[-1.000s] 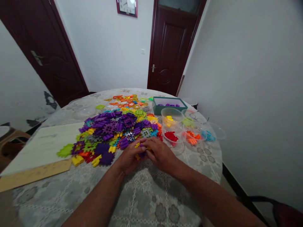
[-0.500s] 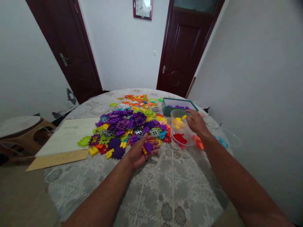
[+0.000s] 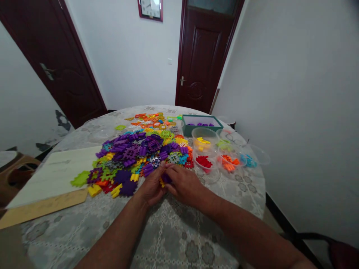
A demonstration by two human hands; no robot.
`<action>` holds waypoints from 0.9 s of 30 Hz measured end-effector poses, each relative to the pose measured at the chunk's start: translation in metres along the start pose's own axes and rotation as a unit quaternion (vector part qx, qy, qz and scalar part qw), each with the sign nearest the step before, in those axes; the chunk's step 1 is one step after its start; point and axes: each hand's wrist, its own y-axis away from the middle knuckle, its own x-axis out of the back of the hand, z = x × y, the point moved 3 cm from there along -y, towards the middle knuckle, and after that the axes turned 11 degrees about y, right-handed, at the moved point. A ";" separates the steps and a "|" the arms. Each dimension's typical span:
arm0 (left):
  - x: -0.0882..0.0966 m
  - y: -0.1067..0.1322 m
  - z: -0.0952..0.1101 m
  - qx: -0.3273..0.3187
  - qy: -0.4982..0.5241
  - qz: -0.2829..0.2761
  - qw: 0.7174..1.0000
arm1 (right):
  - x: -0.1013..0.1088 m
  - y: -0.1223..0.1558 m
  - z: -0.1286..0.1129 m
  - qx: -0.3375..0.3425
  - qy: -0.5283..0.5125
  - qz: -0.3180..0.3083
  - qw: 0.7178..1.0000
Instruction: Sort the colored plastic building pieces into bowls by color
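Hands meet close in at the middle of the tabletop (image 3: 199, 224), fingers curled and touching. The left hand (image 3: 151, 186) and the right hand (image 3: 186, 185) together clasp a purple plastic piece (image 3: 166, 178) with a yellow plastic piece (image 3: 162, 183) against it; fingers cover most of both, so whether they are joined cannot be told.

From the hands, a heap of interlocking plastic pieces (image 3: 131, 153) spreads from nine to twelve o'clock, its near edge just beside the left fingers. Clear plastic bowls of yellow blocks (image 3: 203, 141), red pieces (image 3: 203, 161) and orange pieces (image 3: 228, 163) stand between one and three o'clock, and a green-rimmed box (image 3: 189, 130) at one. Patterned cloth runs from the wrists toward six o'clock; the rounded edge curves past three, near the wall.

At nine o'clock lie a pale sheet (image 3: 63, 160), its faint marks unreadable, and a cardboard strip (image 3: 45, 207). Numerals on the wall clock (image 3: 150, 8) at twelve are too small to read.
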 end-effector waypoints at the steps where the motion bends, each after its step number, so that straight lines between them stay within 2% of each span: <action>1: 0.000 0.000 0.000 -0.001 -0.006 0.001 1.000 | 0.001 0.000 0.001 0.001 -0.011 -0.002 1.000; 5: -0.003 0.003 0.000 0.012 -0.016 0.001 1.000 | 0.024 0.001 0.010 0.016 -0.101 -0.015 0.995; 7: -0.006 0.004 0.000 0.022 -0.017 0.002 1.000 | 0.041 -0.003 0.026 -0.003 -0.148 -0.047 0.988; 9: -0.007 0.005 0.002 0.021 -0.022 0.017 0.999 | 0.058 -0.014 0.053 -0.033 -0.175 -0.081 0.981; 12: -0.008 0.006 0.005 0.005 -0.032 0.051 0.998 | 0.079 -0.047 0.109 -0.074 -0.209 -0.099 0.970; 13: -0.008 0.006 0.007 0.001 -0.032 0.058 0.998 | 0.085 -0.061 0.130 -0.112 -0.224 -0.078 0.965; 16: -0.008 0.006 0.009 -0.010 -0.027 0.064 0.998 | 0.105 -0.096 0.185 -0.232 -0.217 0.080 0.945; 18: -0.008 0.005 0.009 -0.014 -0.023 0.061 0.998 | 0.116 -0.109 0.206 -0.260 -0.195 0.161 0.932; 19: -0.008 0.005 0.010 -0.015 -0.022 0.060 0.998 | 0.118 -0.112 0.212 -0.265 -0.186 0.183 0.928; 21: -0.007 0.005 0.010 -0.017 -0.018 0.060 0.998 | 0.118 -0.109 0.214 -0.278 -0.171 0.213 0.921; 23: -0.007 0.005 0.010 -0.020 -0.010 0.061 0.998 | 0.109 -0.096 0.201 -0.284 -0.167 0.216 0.919; 25: -0.007 0.004 0.010 -0.023 0.006 0.059 0.998 | 0.092 -0.076 0.172 -0.253 -0.176 0.186 0.933; 27: -0.006 0.003 0.010 -0.023 0.027 0.052 0.998 | 0.073 -0.054 0.127 -0.179 -0.179 0.135 0.958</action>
